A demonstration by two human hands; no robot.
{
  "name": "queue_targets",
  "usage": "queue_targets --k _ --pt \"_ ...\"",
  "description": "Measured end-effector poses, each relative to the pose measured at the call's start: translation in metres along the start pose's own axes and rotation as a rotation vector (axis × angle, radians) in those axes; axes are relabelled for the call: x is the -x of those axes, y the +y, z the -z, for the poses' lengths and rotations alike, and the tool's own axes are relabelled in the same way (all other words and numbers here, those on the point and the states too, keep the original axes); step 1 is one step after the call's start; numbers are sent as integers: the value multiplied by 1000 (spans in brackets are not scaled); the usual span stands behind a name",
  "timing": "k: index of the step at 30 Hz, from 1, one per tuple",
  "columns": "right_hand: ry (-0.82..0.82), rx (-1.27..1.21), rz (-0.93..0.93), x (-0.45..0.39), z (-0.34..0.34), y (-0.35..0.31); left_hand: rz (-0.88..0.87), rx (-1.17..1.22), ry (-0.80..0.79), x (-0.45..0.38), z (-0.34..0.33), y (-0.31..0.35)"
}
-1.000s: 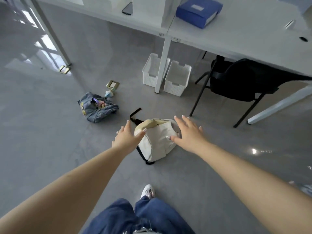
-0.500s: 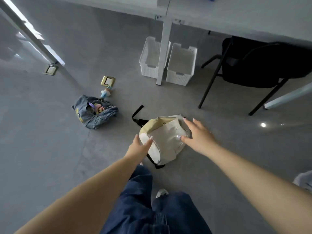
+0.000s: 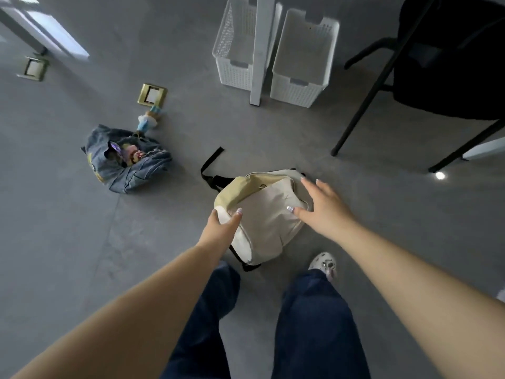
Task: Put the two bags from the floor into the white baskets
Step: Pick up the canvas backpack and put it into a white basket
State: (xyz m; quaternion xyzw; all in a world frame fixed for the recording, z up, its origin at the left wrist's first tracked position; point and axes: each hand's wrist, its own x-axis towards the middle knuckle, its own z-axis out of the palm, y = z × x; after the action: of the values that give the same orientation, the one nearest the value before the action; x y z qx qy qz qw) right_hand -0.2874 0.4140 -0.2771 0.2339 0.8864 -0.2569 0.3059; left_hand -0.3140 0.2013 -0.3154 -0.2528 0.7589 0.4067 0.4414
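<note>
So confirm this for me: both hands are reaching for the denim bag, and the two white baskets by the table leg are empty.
Not quite. In the head view the left hand and right hand reach for the cream backpack; the denim bag lies untouched further left. The two white baskets by the table leg are indeed empty.

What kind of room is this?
Probably an office or study room: a white desk leg stands between two white baskets, a black chair sits beside them, and metal floor sockets are set into the grey floor.
</note>
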Motion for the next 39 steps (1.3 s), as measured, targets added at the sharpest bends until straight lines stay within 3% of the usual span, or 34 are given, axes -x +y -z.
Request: queue_targets --k 5,16,24,27,29,32,35,39 --pt "31 -95 55 -101 -44 52 40 48 42 -101 -72 -44" --pt "92 -97 18 -343 -201 183 -1 118 446 -359 -189 -118" --pt "-20 100 -38 -384 -193 156 19 137 674 -358 -193 -148" --pt "23 44 -107 -402 -205 160 107 331 597 -383 -184 -153" --pt "66 -25 -160 -406 -218 166 130 308 533 -390 -179 -155" --pt "92 -114 -234 -404 -235 175 57 186 581 -388 -162 -157" --pt "-19 -296 -296 -400 -249 175 -31 182 626 -379 -148 -139" --pt "-118 -158 -152 -394 -243 155 -205 111 667 -378 -94 -83"
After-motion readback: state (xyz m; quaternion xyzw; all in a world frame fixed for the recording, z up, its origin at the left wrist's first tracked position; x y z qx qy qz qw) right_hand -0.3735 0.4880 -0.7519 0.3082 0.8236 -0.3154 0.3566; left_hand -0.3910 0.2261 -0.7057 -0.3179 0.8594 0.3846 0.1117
